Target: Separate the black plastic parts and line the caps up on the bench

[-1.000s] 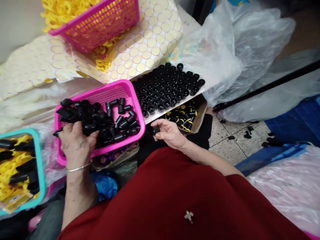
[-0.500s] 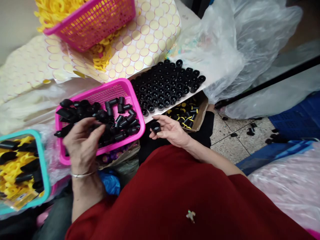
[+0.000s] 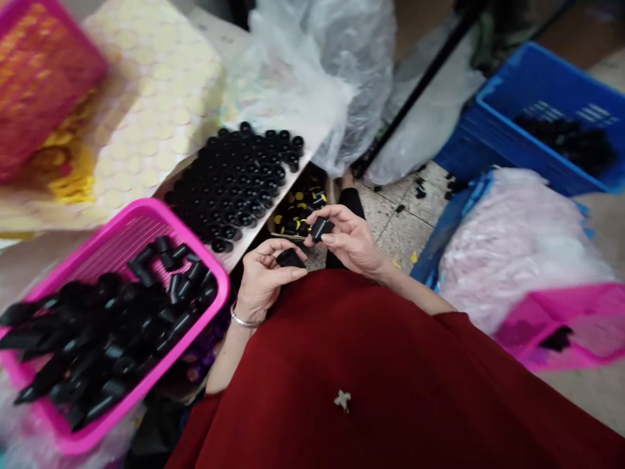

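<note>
Between the fingers of my right hand (image 3: 349, 238) is a short black plastic cylinder (image 3: 321, 228), tilted. My left hand (image 3: 263, 273) pinches a black plastic piece (image 3: 290, 258) just to the left and a little lower; the two pieces are apart. To the left stands a pink basket (image 3: 222, 286) heaped with black plastic parts (image 3: 122, 339), some slanted at the tip. Ahead of my hands, rows of black cups (image 3: 239, 189) stand upright on a white board (image 3: 247, 238). Below the board's right end, a box holds black parts with yellow pieces (image 3: 297, 212).
A pink basket of yellow pieces (image 3: 43, 78) stands at the upper left on sheets of round stickers (image 3: 161, 78). Clear plastic bags (image 3: 336, 78) hang at the back. To the right are a blue crate (image 3: 551, 85), a filled plastic bag (image 3: 517, 247) and a pink container (image 3: 581, 319).
My left hand has left the pink basket with a black piece and come close to my right hand. The black cylinder in my right hand is turned differently. The view has swung right.
</note>
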`<state>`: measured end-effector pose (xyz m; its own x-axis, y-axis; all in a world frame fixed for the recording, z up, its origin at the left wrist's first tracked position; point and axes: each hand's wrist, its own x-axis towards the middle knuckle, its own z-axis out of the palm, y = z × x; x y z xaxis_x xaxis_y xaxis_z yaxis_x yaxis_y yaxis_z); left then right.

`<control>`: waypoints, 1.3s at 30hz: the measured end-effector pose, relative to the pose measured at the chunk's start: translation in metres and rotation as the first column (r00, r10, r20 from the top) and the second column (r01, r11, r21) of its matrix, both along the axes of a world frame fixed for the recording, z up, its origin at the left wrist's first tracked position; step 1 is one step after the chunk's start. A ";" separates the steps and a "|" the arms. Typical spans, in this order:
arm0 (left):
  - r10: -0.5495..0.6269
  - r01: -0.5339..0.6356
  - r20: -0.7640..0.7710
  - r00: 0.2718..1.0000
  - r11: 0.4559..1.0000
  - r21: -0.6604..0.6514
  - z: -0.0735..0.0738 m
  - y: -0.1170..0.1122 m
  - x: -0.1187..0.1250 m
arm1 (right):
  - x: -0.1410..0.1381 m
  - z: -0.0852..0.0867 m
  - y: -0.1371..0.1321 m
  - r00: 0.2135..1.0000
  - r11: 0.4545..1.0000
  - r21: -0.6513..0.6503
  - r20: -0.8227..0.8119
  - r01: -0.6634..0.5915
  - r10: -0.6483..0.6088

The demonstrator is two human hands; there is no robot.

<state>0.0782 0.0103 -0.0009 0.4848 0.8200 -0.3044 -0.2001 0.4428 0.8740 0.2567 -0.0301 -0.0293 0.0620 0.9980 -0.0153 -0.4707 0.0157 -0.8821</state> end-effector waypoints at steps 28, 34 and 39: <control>-0.232 0.241 -0.177 0.956 0.970 0.029 -0.035 0.002 0.072 | 0.035 -0.036 -0.045 0.923 0.923 -0.045 0.067 0.381 -0.378; -0.215 0.230 -0.223 0.951 0.972 0.043 -0.034 0.002 0.069 | 0.033 -0.036 -0.043 0.917 0.919 -0.026 0.082 0.393 -0.390; -0.194 0.214 -0.275 0.942 0.976 0.045 -0.035 0.001 0.067 | 0.030 -0.036 -0.042 0.914 0.921 0.018 0.119 0.389 -0.389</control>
<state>0.1450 0.0115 -0.0363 0.5532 0.7369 -0.3886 0.1329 0.3824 0.9144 0.2869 -0.0721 -0.0650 0.4471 0.8944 0.0106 -0.3211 0.1716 -0.9314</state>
